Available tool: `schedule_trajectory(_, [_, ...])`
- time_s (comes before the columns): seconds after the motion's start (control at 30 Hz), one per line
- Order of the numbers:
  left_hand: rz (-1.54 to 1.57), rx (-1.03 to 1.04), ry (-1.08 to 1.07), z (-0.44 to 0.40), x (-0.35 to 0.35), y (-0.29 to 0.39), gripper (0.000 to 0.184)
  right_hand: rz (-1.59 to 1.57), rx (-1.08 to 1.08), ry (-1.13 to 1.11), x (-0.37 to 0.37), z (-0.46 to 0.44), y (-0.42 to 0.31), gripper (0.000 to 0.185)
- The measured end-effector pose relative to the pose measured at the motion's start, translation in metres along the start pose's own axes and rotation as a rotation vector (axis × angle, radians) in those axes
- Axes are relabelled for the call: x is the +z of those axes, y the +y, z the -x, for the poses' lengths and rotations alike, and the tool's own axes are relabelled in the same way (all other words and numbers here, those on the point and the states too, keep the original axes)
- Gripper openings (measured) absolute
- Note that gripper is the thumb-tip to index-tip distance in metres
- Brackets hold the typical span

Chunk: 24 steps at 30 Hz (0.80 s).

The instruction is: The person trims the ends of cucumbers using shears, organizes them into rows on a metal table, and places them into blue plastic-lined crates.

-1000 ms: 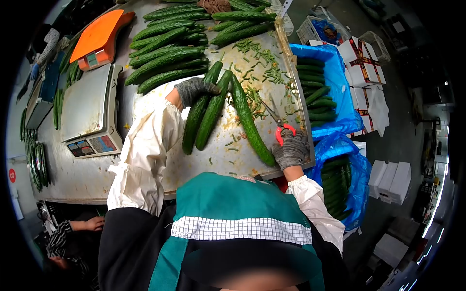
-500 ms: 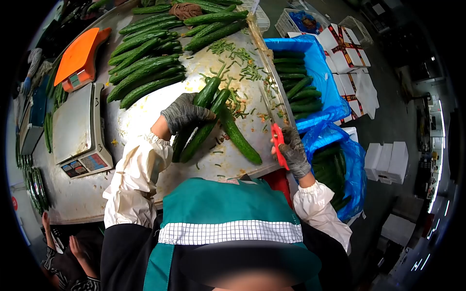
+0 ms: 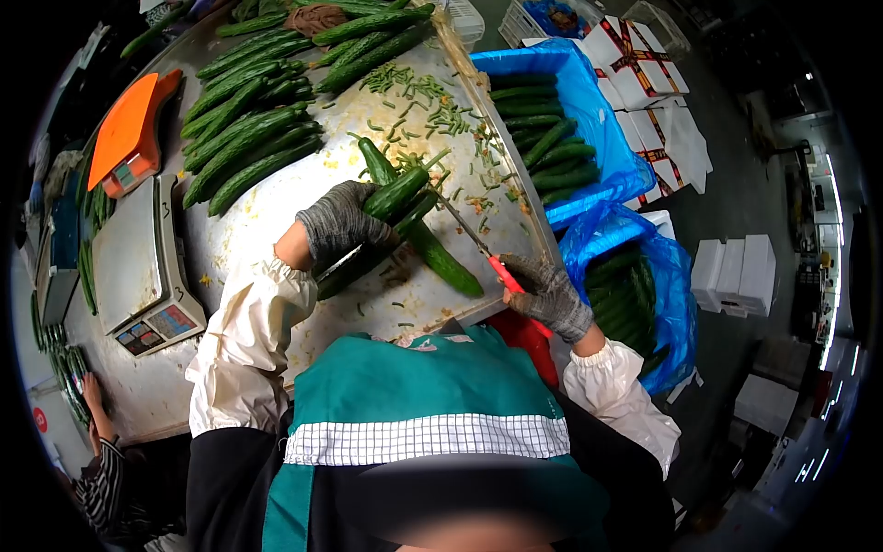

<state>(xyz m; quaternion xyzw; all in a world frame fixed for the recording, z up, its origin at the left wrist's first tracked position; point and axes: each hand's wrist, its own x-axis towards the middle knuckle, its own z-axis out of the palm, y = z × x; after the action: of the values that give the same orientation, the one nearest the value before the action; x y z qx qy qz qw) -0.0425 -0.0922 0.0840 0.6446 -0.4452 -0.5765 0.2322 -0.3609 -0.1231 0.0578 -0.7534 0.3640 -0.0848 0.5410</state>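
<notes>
My left hand (image 3: 345, 221), in a grey knit glove, is wrapped round a couple of green cucumbers (image 3: 397, 191), their stem ends pointing up and right. Beneath them another cucumber (image 3: 446, 262) rests slantwise on the metal table. My right hand (image 3: 550, 296), also gloved, grips red-handled scissors (image 3: 501, 273). The thin blades reach toward the stem ends of the held cucumbers, with the tips close to them; whether they touch I cannot tell. Cut green stem pieces (image 3: 446, 120) are scattered on the table beyond.
Rows of cucumbers (image 3: 248, 138) lie at the back left. An orange scale (image 3: 133, 129) and a grey scale (image 3: 138, 253) stand at left. Blue-lined crates (image 3: 612, 138) of cucumbers sit at right. White boxes (image 3: 639, 69) are stacked behind. Another person's hand (image 3: 95, 396) is at lower left.
My right hand has swung the scissors leftward, bringing the blades to the cucumber stems. My left hand has turned the held cucumbers so their stem ends lean further right.
</notes>
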Motion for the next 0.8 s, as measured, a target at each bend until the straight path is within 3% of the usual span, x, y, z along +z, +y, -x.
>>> schedule_trajectory(0.8, [-0.012, 0.005, -0.084, -0.009, -0.003, -0.008, 0.049, -0.08, 0.052, -0.003, 0.001, -0.007, -0.003, 0.048])
